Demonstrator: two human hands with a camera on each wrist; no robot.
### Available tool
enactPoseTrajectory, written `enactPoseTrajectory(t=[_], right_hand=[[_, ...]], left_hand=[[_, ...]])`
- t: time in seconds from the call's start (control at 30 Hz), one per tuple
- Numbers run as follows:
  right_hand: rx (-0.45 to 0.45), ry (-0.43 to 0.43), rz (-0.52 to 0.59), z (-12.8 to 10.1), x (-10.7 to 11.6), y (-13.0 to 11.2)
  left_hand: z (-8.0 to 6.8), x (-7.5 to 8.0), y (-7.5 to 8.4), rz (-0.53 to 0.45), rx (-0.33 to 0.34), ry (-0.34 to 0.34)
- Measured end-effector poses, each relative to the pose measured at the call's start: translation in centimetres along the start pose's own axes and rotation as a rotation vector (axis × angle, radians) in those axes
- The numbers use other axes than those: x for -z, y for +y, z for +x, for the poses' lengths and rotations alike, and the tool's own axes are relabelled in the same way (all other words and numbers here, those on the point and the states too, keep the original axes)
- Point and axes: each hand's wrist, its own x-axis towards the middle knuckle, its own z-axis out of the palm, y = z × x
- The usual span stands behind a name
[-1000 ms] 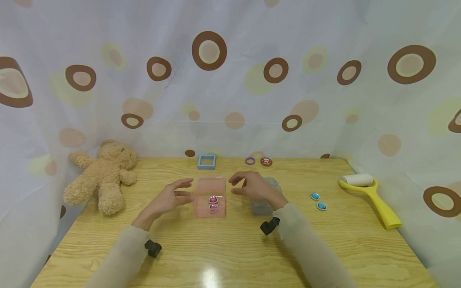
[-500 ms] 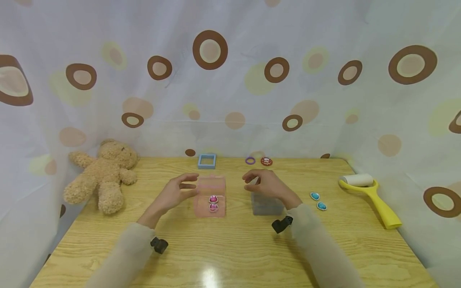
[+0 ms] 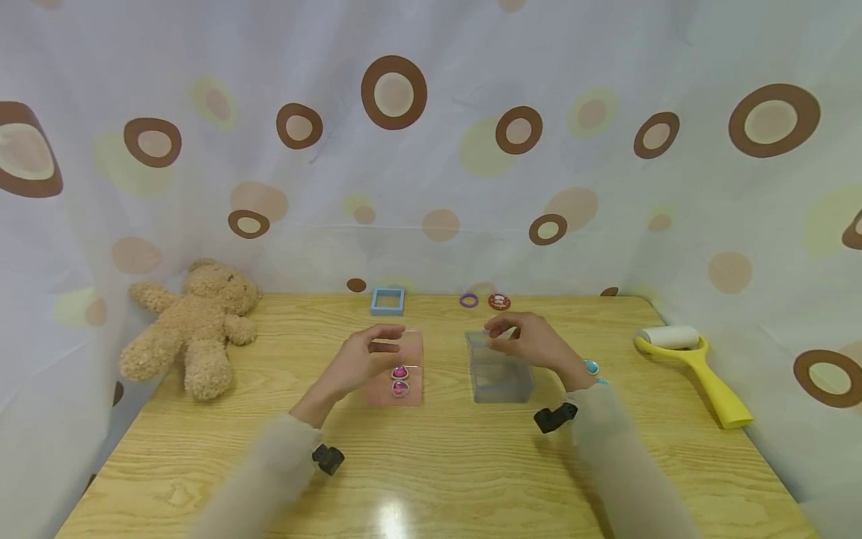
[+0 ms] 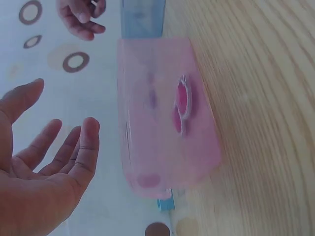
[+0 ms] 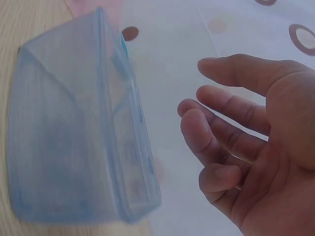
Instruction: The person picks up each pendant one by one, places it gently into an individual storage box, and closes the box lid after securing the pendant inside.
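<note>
Two loosely parted, empty grips: translucent pink plastic box [image 4: 155, 137] near left hand [image 3: 364, 363], translucent blue plastic box [image 5: 64, 137] near right hand [image 3: 539, 344]; gentle contact should limit tipping

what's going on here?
A person at a table has both hands near two clear-sided boxes. The left grip is above the pink box, the right grip above the blue-grey box; neither holds anything or touches its box. Two pink gems sit inside the pink box. No gem shows in the blue-grey one; blue gems lie on the table, partly hidden by the right arm.
</note>
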Motion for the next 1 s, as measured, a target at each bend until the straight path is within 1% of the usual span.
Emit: enactPoseTrajectory(t=[0.17, 0.27, 0.5, 0.63, 0.83, 1.0], right_hand=[[-0.049, 0.015, 0.024, -0.8, 0.9, 1.0], [-0.071, 0.033, 0.029, -1.3, 1.3, 1.7], [-0.131, 0.061, 0.034, -2.5, 2.4, 3.5], [-0.156, 0.064, 0.032, -3.3, 3.1, 4.5], [-0.159, 0.071, 0.007, -4.4, 3.9, 5.9], [-0.195, 0.083, 0.012, -5.5, 4.5, 7.2]], left_hand=[[0.6, -1.7, 0.4, -0.031, -0.013, -0.016], [0.9, -2.6, 0.7, -0.045, -0.025, -0.014], [1.5, -4.6, 1.1, -0.037, -0.039, -0.011], [1.9, -6.0, 1.3, -0.036, -0.034, -0.017], [2.7, -7.8, 1.6, 0.009, -0.021, -0.026], [3.1, -8.7, 1.9, 0.030, -0.014, -0.039]])
